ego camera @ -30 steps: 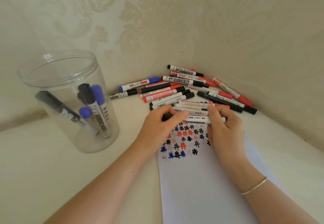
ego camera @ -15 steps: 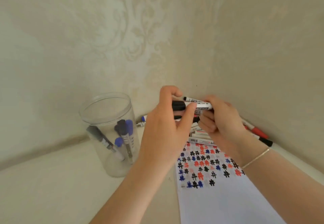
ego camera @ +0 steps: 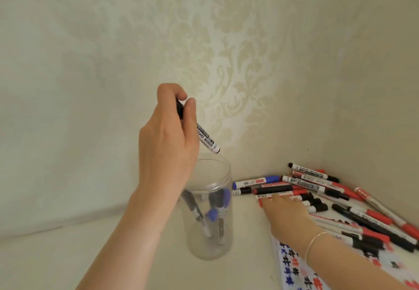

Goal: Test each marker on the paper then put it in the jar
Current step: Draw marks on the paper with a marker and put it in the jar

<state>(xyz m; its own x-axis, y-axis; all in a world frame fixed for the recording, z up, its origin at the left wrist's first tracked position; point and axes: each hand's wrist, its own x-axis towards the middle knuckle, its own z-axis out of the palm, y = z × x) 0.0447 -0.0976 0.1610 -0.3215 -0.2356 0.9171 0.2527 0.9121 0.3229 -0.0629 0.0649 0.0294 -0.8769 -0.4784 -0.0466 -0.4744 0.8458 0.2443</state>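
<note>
The work surface is a pale cream desk [ego camera: 56,262] set into a room corner. Two walls meet behind it, both covered in cream wallpaper [ego camera: 226,62] with a faint damask pattern.

The left hand [ego camera: 167,144] is raised above the clear plastic jar [ego camera: 209,210]. Its thumb and fingers are clamped on the capped upper end of a black whiteboard marker [ego camera: 207,138]. The marker is tilted, its lower end pointing down and right, just above the jar's open rim and not touching it. The jar stands upright on the desk, near the back wall and left of the marker pile. It contains several markers with black and blue caps, leaning against its wall.

The right hand [ego camera: 286,212] lies flat, palm down, fingers extended and together, over the near edge of the loose pile of markers [ego camera: 328,190]. Whether the fingers grip any marker cannot be told. A thin bracelet [ego camera: 314,243] circles the right wrist.

The pile fills the back right corner of the desk, reaching both walls, with red, black and blue caps mixed and barrels lying at different angles.

The paper [ego camera: 294,267] lies at the front right edge of the desk, partly under the right forearm. It carries rows of black, red and blue test marks.
</note>
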